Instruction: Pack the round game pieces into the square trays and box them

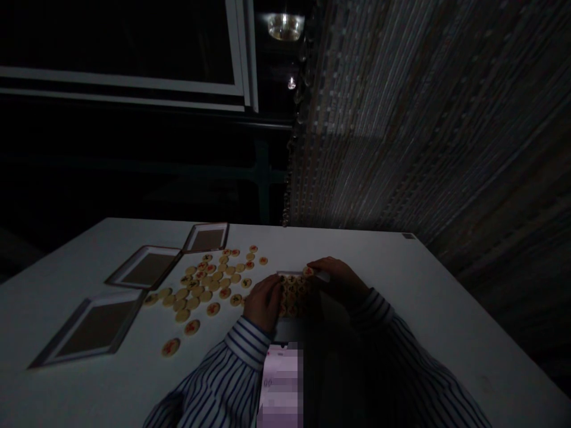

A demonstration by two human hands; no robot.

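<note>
While I watch the head view, the right hand (335, 278) pinches a red-marked xiangqi piece (308, 271) at the far edge of a box (289, 273); the left hand (262, 304) (its grip I cannot tell) is at the box's left, beside loose pieces (206, 296).

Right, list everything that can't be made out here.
In the head view:
1. Many markings on the loose pieces: too small and dim to read.
2. Right side of the tray: lost in dark shadow.
3. Whether the left hand grips the tray: its own back hides the contact.
4. Lit purple thing: partly pixelated, cut off by the bottom edge.
</note>
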